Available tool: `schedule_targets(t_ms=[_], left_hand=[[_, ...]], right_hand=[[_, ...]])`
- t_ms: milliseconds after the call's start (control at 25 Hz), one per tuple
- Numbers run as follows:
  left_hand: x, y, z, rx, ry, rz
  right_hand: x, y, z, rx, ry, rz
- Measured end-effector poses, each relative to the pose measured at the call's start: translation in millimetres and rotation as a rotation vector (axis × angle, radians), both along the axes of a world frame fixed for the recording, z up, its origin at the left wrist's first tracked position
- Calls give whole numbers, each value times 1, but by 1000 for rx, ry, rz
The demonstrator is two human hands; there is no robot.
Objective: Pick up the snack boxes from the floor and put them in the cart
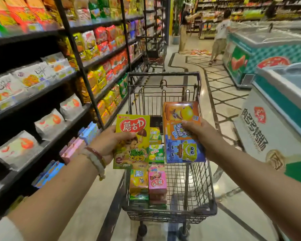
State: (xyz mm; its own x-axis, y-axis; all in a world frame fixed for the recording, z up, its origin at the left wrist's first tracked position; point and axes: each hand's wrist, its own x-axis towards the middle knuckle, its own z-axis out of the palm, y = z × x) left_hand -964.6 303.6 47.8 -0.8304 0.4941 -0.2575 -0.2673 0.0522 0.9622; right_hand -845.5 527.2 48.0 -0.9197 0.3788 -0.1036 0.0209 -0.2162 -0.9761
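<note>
Boxes stand long-axis upright above the cart: left hand grips the green box, right hand the orange-blue box, fingers hiding their lower print.

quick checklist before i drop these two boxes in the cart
1. Left hand grips the green box firmly: ok.
2. Right hand grips the orange and blue box firmly: ok.
3. Both boxes are above the cart basket: ok.
4. Free room in the basket, right of the boxes in the cart: ok.
5. Boxes in the cart sit steady: ok, they lie in rows along the left side.
6. More boxes left on the floor nearby: cannot tell, the floor underfoot is out of view.
</note>
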Motion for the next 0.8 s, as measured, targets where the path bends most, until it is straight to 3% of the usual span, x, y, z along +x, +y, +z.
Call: schedule_targets(t_ms=[480,800], left_hand=[[-97,80,-183,-180,-212,103],[-165,142,-260,-579,-55,288]], right_hand=[[-130,52,-196,-229,-390,2],[-186,72,-301,-387,-552,-29]])
